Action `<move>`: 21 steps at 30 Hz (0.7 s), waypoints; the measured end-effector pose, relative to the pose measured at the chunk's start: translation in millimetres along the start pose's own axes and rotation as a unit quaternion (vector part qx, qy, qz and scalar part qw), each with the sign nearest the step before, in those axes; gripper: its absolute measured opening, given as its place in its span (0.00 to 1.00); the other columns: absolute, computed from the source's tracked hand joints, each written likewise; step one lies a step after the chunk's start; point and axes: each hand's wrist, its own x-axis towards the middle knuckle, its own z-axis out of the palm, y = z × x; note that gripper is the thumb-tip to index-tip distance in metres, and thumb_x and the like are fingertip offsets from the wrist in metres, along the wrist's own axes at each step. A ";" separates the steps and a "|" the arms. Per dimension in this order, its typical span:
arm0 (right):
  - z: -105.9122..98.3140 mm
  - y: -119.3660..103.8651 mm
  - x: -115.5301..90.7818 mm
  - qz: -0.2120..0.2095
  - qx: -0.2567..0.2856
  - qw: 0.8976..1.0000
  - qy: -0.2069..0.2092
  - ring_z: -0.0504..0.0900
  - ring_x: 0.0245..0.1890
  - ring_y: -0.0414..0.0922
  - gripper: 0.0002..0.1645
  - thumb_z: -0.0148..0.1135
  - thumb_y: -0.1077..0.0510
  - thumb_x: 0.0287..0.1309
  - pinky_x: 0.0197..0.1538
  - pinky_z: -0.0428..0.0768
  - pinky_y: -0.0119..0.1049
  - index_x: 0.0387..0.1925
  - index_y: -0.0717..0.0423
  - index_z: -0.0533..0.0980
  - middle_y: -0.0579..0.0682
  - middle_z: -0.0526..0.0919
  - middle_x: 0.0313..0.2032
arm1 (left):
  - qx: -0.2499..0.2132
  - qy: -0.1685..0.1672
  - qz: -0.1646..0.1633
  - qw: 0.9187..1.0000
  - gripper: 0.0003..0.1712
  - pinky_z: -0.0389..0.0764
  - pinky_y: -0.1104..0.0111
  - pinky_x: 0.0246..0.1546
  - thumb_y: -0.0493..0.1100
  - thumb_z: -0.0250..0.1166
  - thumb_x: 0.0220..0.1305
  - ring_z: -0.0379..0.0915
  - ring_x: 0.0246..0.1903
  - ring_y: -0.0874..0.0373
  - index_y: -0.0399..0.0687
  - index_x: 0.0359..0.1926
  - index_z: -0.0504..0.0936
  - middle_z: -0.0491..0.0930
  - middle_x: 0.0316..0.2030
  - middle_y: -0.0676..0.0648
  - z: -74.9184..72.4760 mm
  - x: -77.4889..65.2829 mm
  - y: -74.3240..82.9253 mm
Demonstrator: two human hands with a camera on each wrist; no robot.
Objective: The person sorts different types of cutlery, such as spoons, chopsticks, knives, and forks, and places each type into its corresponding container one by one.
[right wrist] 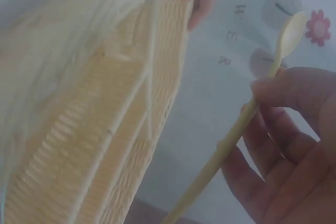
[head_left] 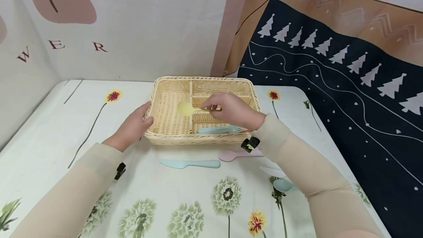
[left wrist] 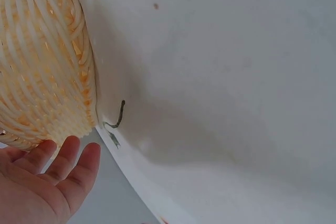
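Between thumb and fingers of my right hand (head_left: 236,110) is a yellow spoon (head_left: 185,109), held by its handle above the wicker basket (head_left: 201,141). Its bowl points left, over a divider; the right wrist view shows the same spoon (right wrist: 292,35) pinched below the bowl. At the basket's left end, my left hand (head_left: 132,126) grips the rim, thumb on top. Its fingers (left wrist: 79,174) lie along the outer wall in the left wrist view. A light blue fork (head_left: 218,129) rests in the basket's front right compartment.
In front of the basket lie a light blue knife (head_left: 188,163) and a pink spoon (head_left: 231,155). Farther right, partly under my right sleeve, are a whitish utensil (head_left: 272,172) and a blue spoon (head_left: 282,184). The flowered tablecloth (head_left: 185,190) meets a hanging cloth behind.
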 end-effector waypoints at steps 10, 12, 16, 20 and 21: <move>-8.3 20.4 22.9 0.039 0.010 0.999 0.023 0.77 0.43 0.44 0.19 0.58 0.69 0.61 0.49 0.79 0.35 0.52 0.55 0.81 0.51 0.83 0.45 | -0.004 -0.001 -0.006 1.000 0.39 0.48 0.46 0.70 0.42 0.44 0.71 0.37 0.73 0.38 0.37 0.75 0.37 0.41 0.74 0.33 -1.0 -1.7 1.6; -9.1 25.8 27.4 0.049 0.003 0.998 0.027 0.77 0.43 0.44 0.19 0.57 0.69 0.61 0.49 0.79 0.35 0.52 0.55 0.81 0.50 0.83 0.45 | -0.004 -0.001 -0.007 1.000 0.39 0.47 0.46 0.70 0.42 0.43 0.71 0.37 0.73 0.38 0.37 0.75 0.37 0.41 0.74 0.34 -1.2 -1.6 0.9; -11.6 36.7 35.2 0.069 -0.006 0.997 0.031 0.76 0.45 0.45 0.20 0.57 0.68 0.61 0.50 0.78 0.36 0.53 0.55 0.81 0.51 0.82 0.45 | -0.005 0.001 -0.007 1.000 0.39 0.48 0.46 0.70 0.42 0.44 0.71 0.37 0.73 0.38 0.37 0.75 0.37 0.41 0.74 0.34 -1.1 -1.6 -0.1; -14.8 45.6 41.3 0.091 -0.013 0.995 0.035 0.76 0.44 0.46 0.20 0.57 0.68 0.61 0.49 0.78 0.38 0.53 0.54 0.81 0.52 0.81 0.44 | -0.004 0.003 -0.005 1.000 0.39 0.49 0.46 0.70 0.42 0.44 0.71 0.39 0.73 0.38 0.37 0.75 0.37 0.42 0.74 0.34 -0.6 -1.5 0.0; -15.3 47.9 42.9 0.097 -0.015 0.995 0.034 0.75 0.44 0.47 0.20 0.56 0.68 0.61 0.49 0.78 0.38 0.54 0.54 0.81 0.52 0.81 0.44 | -0.004 0.003 -0.005 1.000 0.39 0.49 0.46 0.70 0.42 0.44 0.71 0.40 0.73 0.38 0.37 0.75 0.37 0.42 0.74 0.33 -0.5 -1.4 0.1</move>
